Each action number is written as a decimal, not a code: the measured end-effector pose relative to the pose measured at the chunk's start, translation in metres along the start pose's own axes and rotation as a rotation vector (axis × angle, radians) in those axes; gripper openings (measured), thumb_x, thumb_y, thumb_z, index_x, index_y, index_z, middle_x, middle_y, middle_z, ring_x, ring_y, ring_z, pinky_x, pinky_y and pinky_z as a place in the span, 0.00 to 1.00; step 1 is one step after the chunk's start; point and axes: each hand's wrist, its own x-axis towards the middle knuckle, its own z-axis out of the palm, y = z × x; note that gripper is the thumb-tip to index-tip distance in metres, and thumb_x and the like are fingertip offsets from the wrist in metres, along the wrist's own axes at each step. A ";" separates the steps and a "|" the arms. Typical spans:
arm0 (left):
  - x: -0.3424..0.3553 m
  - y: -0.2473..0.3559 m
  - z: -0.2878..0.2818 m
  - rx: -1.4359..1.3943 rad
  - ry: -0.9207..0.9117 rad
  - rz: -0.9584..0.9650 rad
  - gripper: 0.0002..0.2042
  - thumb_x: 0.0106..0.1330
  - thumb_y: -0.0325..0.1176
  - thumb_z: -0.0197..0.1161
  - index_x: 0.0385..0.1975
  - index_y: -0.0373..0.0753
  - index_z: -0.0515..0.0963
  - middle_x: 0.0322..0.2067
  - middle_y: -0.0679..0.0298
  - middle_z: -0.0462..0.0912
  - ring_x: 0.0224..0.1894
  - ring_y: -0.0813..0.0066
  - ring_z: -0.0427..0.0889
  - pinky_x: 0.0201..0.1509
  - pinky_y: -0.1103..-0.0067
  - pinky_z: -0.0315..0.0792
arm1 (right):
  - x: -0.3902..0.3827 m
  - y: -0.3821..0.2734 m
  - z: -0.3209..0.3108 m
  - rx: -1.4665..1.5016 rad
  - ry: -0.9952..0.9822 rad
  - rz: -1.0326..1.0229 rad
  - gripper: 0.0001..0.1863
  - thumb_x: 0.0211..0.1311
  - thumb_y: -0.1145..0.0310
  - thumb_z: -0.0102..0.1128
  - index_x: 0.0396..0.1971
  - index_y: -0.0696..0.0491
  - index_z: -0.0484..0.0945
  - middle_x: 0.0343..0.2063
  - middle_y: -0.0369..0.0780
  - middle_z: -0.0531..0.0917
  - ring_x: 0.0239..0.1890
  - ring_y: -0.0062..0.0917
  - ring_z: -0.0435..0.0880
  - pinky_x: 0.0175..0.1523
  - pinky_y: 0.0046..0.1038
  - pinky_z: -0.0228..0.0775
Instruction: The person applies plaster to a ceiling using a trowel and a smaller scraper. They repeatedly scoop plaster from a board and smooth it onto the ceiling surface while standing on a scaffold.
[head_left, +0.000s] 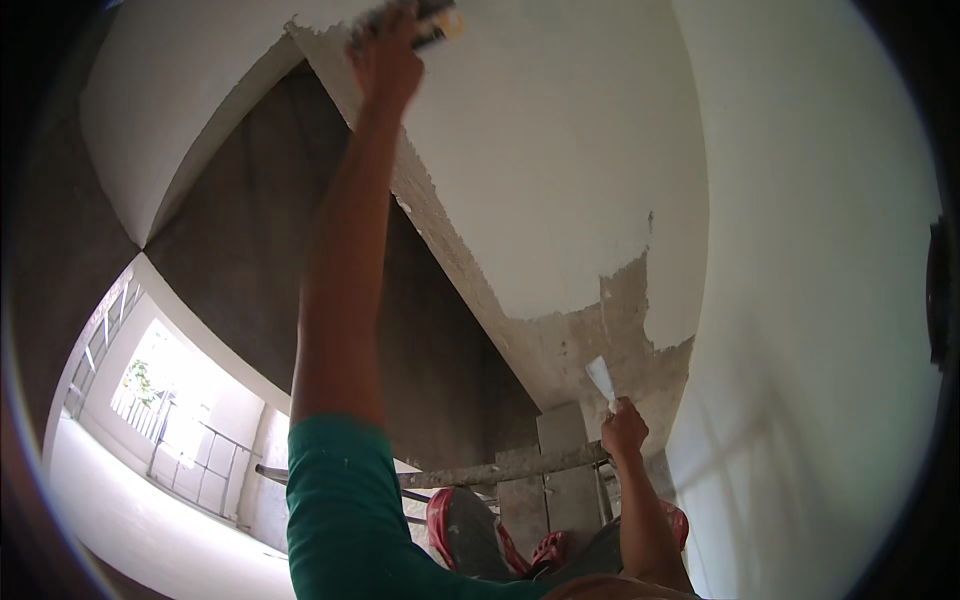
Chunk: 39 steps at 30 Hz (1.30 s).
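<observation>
My left hand (388,65), at the end of a raised arm in a green sleeve, is closed on a trowel (436,22) held against or close to the plastered surface (540,170). The trowel is blurred, with dark and yellowish parts, and the top edge of the view cuts it off. Lower down, my right hand (625,428) grips a putty knife (600,380) with its whitish blade pointing up. White coating covers most of the surface above. A ragged border separates it from bare grey patches (560,340) near the putty knife.
Below me are grey boards (568,470) and a rough pole (520,466) running across. A smooth pale wall (820,330) rises on the right. To the left lies a dark recess (260,190), with a bright window opening (165,390) and metal frame (210,460) lower down.
</observation>
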 end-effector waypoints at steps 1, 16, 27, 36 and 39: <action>0.000 0.003 0.001 -0.007 -0.003 0.004 0.33 0.54 0.27 0.54 0.63 0.61 0.65 0.63 0.73 0.67 0.62 0.57 0.67 0.61 0.50 0.60 | -0.003 0.002 0.002 0.010 0.015 -0.011 0.11 0.58 0.66 0.58 0.40 0.51 0.72 0.39 0.43 0.81 0.43 0.41 0.81 0.44 0.44 0.72; -0.092 0.064 -0.059 -0.155 -0.483 0.016 0.29 0.57 0.20 0.55 0.62 0.45 0.67 0.64 0.58 0.65 0.66 0.51 0.59 0.66 0.48 0.54 | -0.030 -0.007 0.024 0.034 -0.027 0.027 0.11 0.58 0.66 0.58 0.40 0.51 0.72 0.38 0.42 0.81 0.42 0.42 0.81 0.42 0.44 0.72; -0.476 0.155 -0.084 -0.303 -0.671 0.138 0.31 0.55 0.22 0.57 0.61 0.57 0.67 0.62 0.67 0.63 0.62 0.45 0.62 0.64 0.43 0.49 | -0.032 -0.012 0.022 0.035 -0.103 0.058 0.12 0.60 0.64 0.56 0.42 0.51 0.72 0.40 0.42 0.81 0.44 0.42 0.80 0.45 0.45 0.71; -0.469 0.142 -0.155 -0.447 -0.901 0.246 0.38 0.51 0.18 0.59 0.65 0.53 0.61 0.65 0.65 0.60 0.67 0.49 0.55 0.68 0.49 0.47 | -0.027 -0.010 0.014 0.074 -0.067 0.073 0.13 0.60 0.65 0.56 0.44 0.52 0.74 0.39 0.44 0.82 0.44 0.43 0.80 0.46 0.45 0.70; -0.398 0.126 -0.164 -0.486 -0.804 0.167 0.37 0.50 0.16 0.56 0.64 0.50 0.63 0.64 0.64 0.62 0.66 0.47 0.58 0.67 0.53 0.50 | -0.027 -0.015 0.017 0.109 -0.005 0.052 0.12 0.59 0.65 0.56 0.43 0.52 0.74 0.39 0.44 0.82 0.44 0.42 0.81 0.45 0.44 0.71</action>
